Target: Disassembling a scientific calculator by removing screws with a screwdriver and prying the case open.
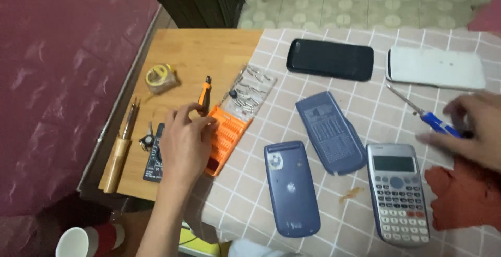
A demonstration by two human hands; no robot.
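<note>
on the wooden table (209, 48), half covered by a checked cloth (323, 194), the left hand (183, 145) rests over an orange screwdriver-bit case (225, 142), its fingers curled loosely with the tips touching the case's upper edge; it does not visibly grip anything. just above the fingertips lies a small orange-and-black screwdriver handle (204, 94), and beside that the case's clear lid (249, 91) lies open with metal bits scattered on it.

the right hand (477, 129) is at the right edge of the view, fingers bent around the blue handle of a screwdriver (425, 115) whose thin metal shaft points up and left over the cloth. it holds the handle between thumb and fingers. below this hand lies a red rag (464, 194).

between the hands, on the cloth, sit a grey scientific calculator (399, 192), its blue-grey slide cover (330, 132) with a printed inner face, and a blue-grey back shell (290, 188). farther back lie a black oblong case (330, 60) and a white oblong case (436, 68).

left of the left hand, on bare wood, lie a yellow tape measure (159, 77), a wooden-handled tool (121, 155) and a small black device (154, 160) partly hidden by the hand. a white cup (73, 242) stands below the table edge.
</note>
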